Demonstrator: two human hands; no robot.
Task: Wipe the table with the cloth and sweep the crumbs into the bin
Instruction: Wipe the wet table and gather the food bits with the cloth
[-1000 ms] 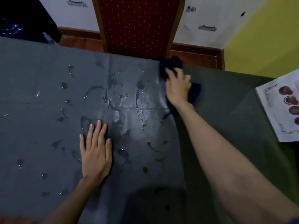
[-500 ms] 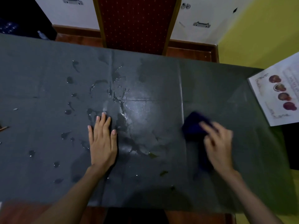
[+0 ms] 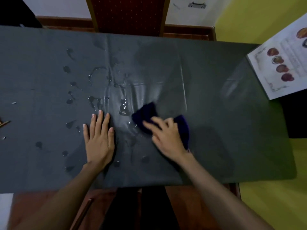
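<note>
Pressing cloth [image 3: 146, 113], perhaps damp, right hand [image 3: 167, 136]

Right hand [image 3: 167, 136] and cloth [image 3: 146, 113] now left of before, beside the wet patch [image 3: 123, 107].

Single head-worn view, steeply downward over the table [image 3: 216, 113], fairly close.

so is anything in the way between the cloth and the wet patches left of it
Yes, partly. The left hand lies flat on the grey table just left of the dark blue cloth, which the right hand presses down. The puddle beside the cloth is reachable; the droplets farther left lie beyond the left hand.
</note>
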